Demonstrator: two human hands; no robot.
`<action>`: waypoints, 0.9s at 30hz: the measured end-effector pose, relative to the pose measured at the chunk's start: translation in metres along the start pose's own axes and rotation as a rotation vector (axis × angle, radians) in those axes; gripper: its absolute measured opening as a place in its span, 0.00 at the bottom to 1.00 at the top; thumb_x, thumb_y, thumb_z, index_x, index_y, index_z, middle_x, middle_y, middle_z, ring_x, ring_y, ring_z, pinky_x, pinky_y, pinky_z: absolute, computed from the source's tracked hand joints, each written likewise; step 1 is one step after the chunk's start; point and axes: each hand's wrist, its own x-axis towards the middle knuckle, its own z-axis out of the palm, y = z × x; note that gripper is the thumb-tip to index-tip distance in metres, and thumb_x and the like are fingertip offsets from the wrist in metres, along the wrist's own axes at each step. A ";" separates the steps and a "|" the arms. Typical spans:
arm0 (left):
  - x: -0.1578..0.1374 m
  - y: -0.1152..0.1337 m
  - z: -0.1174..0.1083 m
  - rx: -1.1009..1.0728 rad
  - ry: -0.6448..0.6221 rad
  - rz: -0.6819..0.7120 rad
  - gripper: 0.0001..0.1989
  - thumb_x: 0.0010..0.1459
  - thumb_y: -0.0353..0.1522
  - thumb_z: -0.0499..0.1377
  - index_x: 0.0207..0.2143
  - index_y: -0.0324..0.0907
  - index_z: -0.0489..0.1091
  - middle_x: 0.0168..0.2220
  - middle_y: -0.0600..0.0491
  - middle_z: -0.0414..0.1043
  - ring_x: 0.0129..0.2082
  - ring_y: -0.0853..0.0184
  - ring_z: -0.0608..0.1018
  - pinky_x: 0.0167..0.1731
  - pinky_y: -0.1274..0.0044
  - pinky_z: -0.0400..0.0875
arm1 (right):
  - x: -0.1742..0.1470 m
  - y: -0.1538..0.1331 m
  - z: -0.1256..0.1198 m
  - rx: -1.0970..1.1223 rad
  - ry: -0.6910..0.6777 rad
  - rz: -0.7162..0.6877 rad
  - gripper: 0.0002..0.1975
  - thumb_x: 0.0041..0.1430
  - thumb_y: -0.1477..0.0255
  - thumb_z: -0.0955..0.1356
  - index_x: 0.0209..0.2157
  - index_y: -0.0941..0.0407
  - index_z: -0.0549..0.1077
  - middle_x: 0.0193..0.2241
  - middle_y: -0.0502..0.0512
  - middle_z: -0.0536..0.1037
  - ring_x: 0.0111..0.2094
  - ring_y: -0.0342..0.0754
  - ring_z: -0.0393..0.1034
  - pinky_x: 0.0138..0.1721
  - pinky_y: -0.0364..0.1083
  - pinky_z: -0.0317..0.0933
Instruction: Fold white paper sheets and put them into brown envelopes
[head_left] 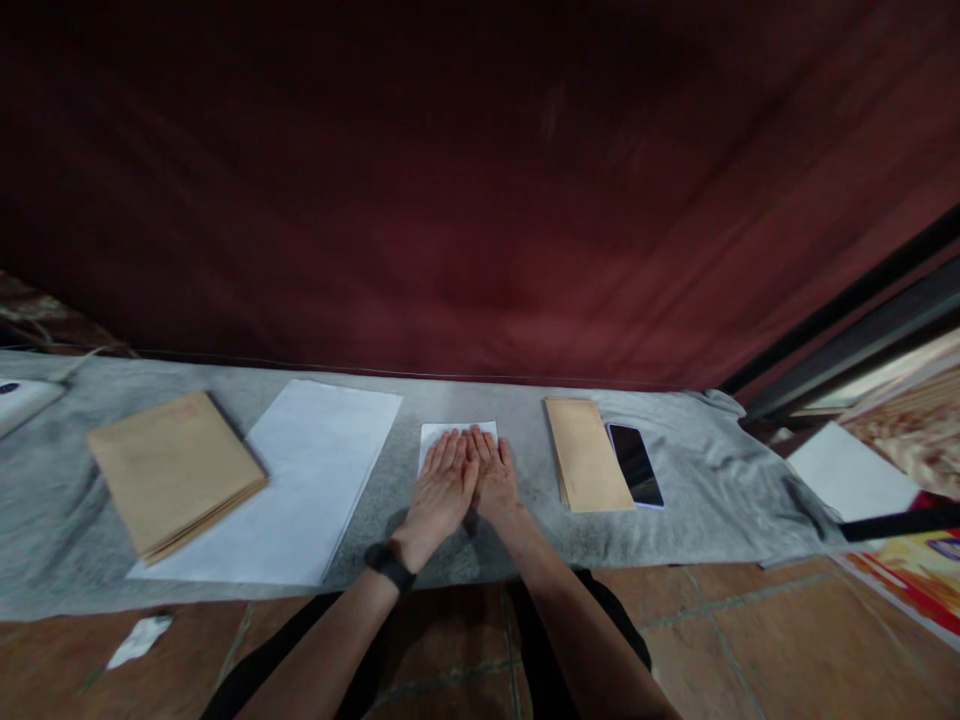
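Note:
A small white sheet of paper, perhaps folded, lies on the grey cloth at the centre. My left hand rests flat on it with fingers stretched out, a dark band at its wrist. Beside it, thumbs touching, my right hand also presses flat on the paper with fingers extended. Both palms hide most of the sheet. To the right lies a stack of narrow brown envelopes. On the left a pile of large white sheets is partly covered by a stack of wider brown envelopes.
A phone lies partly under the narrow envelopes. The grey cloth covers a long surface against a dark red curtain. A white device with a cable sits at far left. White scrap lies on the tiled floor.

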 end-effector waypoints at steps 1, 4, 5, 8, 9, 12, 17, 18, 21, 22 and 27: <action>0.005 0.003 0.003 -0.027 -0.017 0.020 0.30 0.70 0.37 0.38 0.67 0.31 0.55 0.68 0.41 0.55 0.70 0.59 0.54 0.68 0.63 0.49 | 0.000 0.000 0.000 -0.012 -0.013 -0.010 0.30 0.70 0.70 0.58 0.70 0.57 0.50 0.70 0.61 0.50 0.70 0.55 0.45 0.68 0.60 0.42; 0.017 0.010 0.011 -0.073 -0.056 0.013 0.31 0.70 0.40 0.37 0.68 0.33 0.53 0.69 0.41 0.54 0.70 0.60 0.55 0.68 0.62 0.49 | -0.001 0.001 0.000 -0.025 -0.016 -0.020 0.31 0.69 0.69 0.59 0.70 0.56 0.48 0.70 0.62 0.51 0.70 0.56 0.46 0.68 0.60 0.42; 0.020 0.011 0.013 -0.078 -0.066 -0.012 0.31 0.70 0.41 0.37 0.68 0.33 0.52 0.69 0.40 0.54 0.70 0.59 0.55 0.68 0.62 0.49 | -0.001 0.002 0.001 -0.025 -0.006 -0.021 0.31 0.69 0.69 0.59 0.70 0.56 0.48 0.70 0.62 0.51 0.70 0.55 0.47 0.68 0.60 0.42; 0.026 0.010 0.019 -0.084 -0.087 -0.074 0.32 0.70 0.43 0.37 0.68 0.32 0.52 0.69 0.39 0.53 0.70 0.58 0.54 0.67 0.62 0.50 | 0.000 0.003 0.002 -0.027 0.028 -0.013 0.30 0.69 0.70 0.58 0.70 0.56 0.48 0.70 0.61 0.51 0.70 0.55 0.47 0.68 0.59 0.41; 0.027 0.008 0.021 -0.081 -0.086 -0.084 0.32 0.70 0.43 0.37 0.68 0.32 0.52 0.69 0.39 0.54 0.70 0.58 0.54 0.67 0.62 0.50 | 0.001 0.004 0.003 -0.027 0.036 -0.006 0.30 0.69 0.70 0.58 0.70 0.57 0.48 0.70 0.61 0.51 0.70 0.54 0.46 0.68 0.58 0.41; 0.026 0.000 0.022 -0.050 -0.060 -0.091 0.33 0.70 0.44 0.36 0.68 0.32 0.52 0.69 0.39 0.54 0.70 0.59 0.54 0.68 0.62 0.49 | 0.005 0.004 0.003 -0.015 0.041 0.044 0.28 0.70 0.72 0.56 0.70 0.58 0.51 0.70 0.61 0.52 0.70 0.54 0.46 0.68 0.58 0.43; 0.022 -0.016 0.022 0.044 -0.043 -0.123 0.34 0.70 0.45 0.37 0.68 0.31 0.54 0.69 0.38 0.53 0.70 0.57 0.54 0.68 0.61 0.46 | 0.009 0.006 0.007 0.028 0.106 0.127 0.26 0.71 0.72 0.54 0.68 0.62 0.56 0.68 0.62 0.56 0.69 0.54 0.49 0.67 0.57 0.45; 0.021 -0.018 0.021 0.059 -0.037 -0.135 0.34 0.70 0.45 0.38 0.68 0.32 0.54 0.69 0.38 0.53 0.70 0.57 0.54 0.68 0.61 0.47 | 0.009 0.007 0.008 0.032 0.124 0.131 0.26 0.71 0.71 0.54 0.68 0.63 0.56 0.68 0.63 0.56 0.69 0.54 0.50 0.67 0.57 0.44; 0.019 -0.024 0.019 0.090 -0.027 -0.164 0.33 0.70 0.44 0.39 0.68 0.32 0.54 0.69 0.39 0.53 0.70 0.57 0.53 0.68 0.61 0.47 | 0.009 0.009 0.010 0.038 0.154 0.156 0.27 0.72 0.68 0.54 0.67 0.64 0.56 0.67 0.64 0.58 0.68 0.55 0.52 0.67 0.57 0.44; 0.019 -0.026 0.018 0.096 -0.029 -0.172 0.33 0.70 0.44 0.39 0.68 0.33 0.54 0.69 0.39 0.53 0.71 0.57 0.53 0.68 0.61 0.47 | 0.009 0.010 0.010 0.039 0.158 0.165 0.27 0.73 0.67 0.54 0.67 0.64 0.57 0.67 0.64 0.59 0.68 0.55 0.52 0.67 0.56 0.45; 0.017 -0.033 0.015 0.110 -0.038 -0.199 0.31 0.69 0.42 0.40 0.68 0.33 0.53 0.69 0.40 0.53 0.71 0.57 0.53 0.67 0.61 0.48 | 0.009 0.015 0.010 0.033 0.167 0.178 0.27 0.73 0.65 0.55 0.67 0.61 0.58 0.67 0.63 0.60 0.67 0.54 0.54 0.66 0.56 0.46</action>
